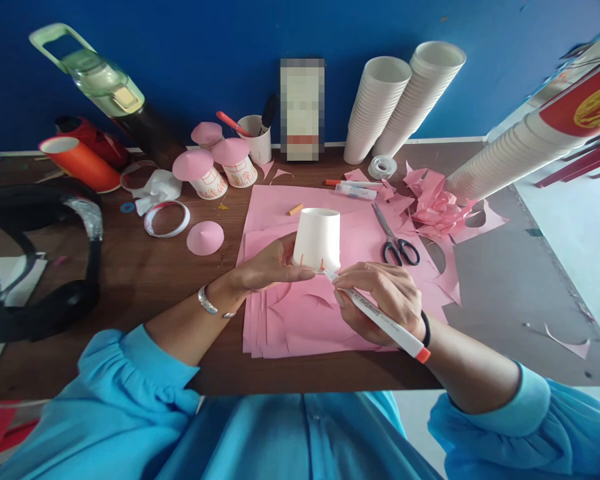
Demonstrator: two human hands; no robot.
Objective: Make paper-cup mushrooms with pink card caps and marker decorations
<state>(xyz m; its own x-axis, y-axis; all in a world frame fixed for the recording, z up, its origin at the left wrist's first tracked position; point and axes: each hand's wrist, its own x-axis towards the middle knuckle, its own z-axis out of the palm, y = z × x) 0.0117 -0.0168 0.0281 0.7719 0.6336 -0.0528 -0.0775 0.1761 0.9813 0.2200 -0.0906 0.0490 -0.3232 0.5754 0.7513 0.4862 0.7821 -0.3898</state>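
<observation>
My left hand (270,265) grips a white paper cup (318,235) by its left side and lower edge. The cup is upside down, with its wide rim toward me and a few short orange strokes near that rim. In my right hand (380,297) is a white marker (385,323) with an orange end, its tip touching or very close to the cup's rim beside a stroke. Pink paper sheets (265,320) lie stacked under both hands. Black-handled scissors (400,250) rest on the sheets to the right of the cup.
Decorated cups with pink cone tops (211,187) stand at the back left, near a loose pink cone (205,238) and a tape roll (167,219). Stacked cups (377,107), a phone (302,110) and a bottle (110,87) line the blue wall. Crumpled pink scraps (437,203) lie right.
</observation>
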